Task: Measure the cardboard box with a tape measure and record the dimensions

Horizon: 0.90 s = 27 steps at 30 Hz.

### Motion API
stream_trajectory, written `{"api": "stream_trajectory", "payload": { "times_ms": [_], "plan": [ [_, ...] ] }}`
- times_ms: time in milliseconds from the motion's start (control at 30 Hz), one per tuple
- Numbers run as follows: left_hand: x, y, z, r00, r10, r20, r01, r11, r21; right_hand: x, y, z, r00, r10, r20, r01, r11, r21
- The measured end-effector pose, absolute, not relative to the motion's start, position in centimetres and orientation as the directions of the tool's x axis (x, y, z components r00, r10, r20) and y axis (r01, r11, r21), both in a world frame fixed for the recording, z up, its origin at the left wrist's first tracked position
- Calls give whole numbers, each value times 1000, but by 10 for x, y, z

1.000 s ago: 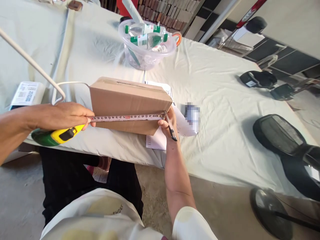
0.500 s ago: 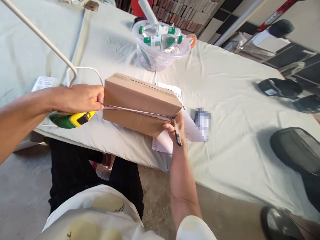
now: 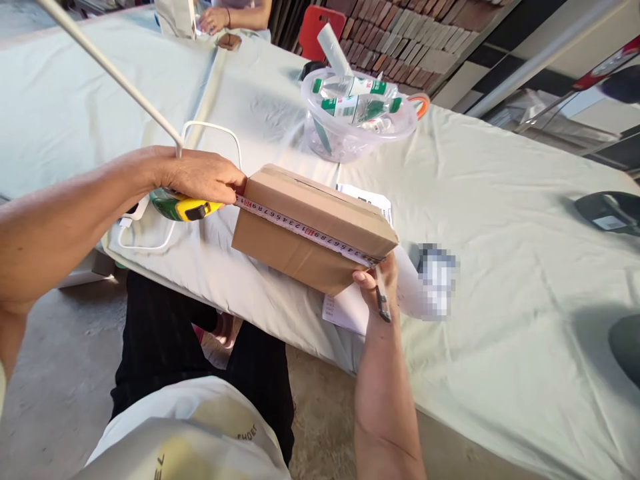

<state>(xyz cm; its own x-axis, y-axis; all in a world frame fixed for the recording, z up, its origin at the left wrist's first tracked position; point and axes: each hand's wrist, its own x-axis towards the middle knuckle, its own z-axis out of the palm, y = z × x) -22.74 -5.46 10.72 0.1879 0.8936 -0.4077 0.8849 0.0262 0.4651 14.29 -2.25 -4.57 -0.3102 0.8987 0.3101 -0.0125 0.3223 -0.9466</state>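
Observation:
A brown cardboard box (image 3: 300, 243) is held tilted above the cloth-covered table. Along its near side runs the printed blade of a tape measure (image 3: 186, 208), whose yellow and green case hangs under my left hand (image 3: 203, 175). That hand is closed on the tape measure, its fingers at the box's left end. At the other end, my right hand (image 3: 383, 277) grips the box's corner with the thumb below and also has a pen (image 3: 383, 303) between its fingers. The tape's end lies by this corner; how it is fixed there is hidden.
A clear plastic basin (image 3: 350, 143) of bottles stands behind the box. Papers (image 3: 345, 312) lie beneath it. A white pole (image 3: 115, 77) and white cable (image 3: 215, 127) are near my left arm. Another person's hand (image 3: 214, 20) shows at the far edge. Dark shoes (image 3: 613, 212) sit right.
The tape blade, edge-on before, now lies flatter against the box with its numbers facing me. The view has shifted, bringing another person's arm into sight at the top.

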Motion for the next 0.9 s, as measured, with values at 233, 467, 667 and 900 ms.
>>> {"api": "stream_trajectory", "payload": {
  "times_ms": [233,467,667,900],
  "plan": [
    [-228,-45,106,237,896,-376,940,-112,323,142,-24,-46,-318,894,317,1,334,-942],
    [-217,-66,97,196,889,-414,843,63,535,132,-21,-48,-245,924,294,23,309,-951],
    [-167,-126,50,88,865,-494,412,420,809,126,-15,-55,-126,945,303,41,310,-950],
    [-106,-164,9,70,853,-517,123,507,853,126,-13,-56,-112,969,222,-162,202,-966]
  ]
}}
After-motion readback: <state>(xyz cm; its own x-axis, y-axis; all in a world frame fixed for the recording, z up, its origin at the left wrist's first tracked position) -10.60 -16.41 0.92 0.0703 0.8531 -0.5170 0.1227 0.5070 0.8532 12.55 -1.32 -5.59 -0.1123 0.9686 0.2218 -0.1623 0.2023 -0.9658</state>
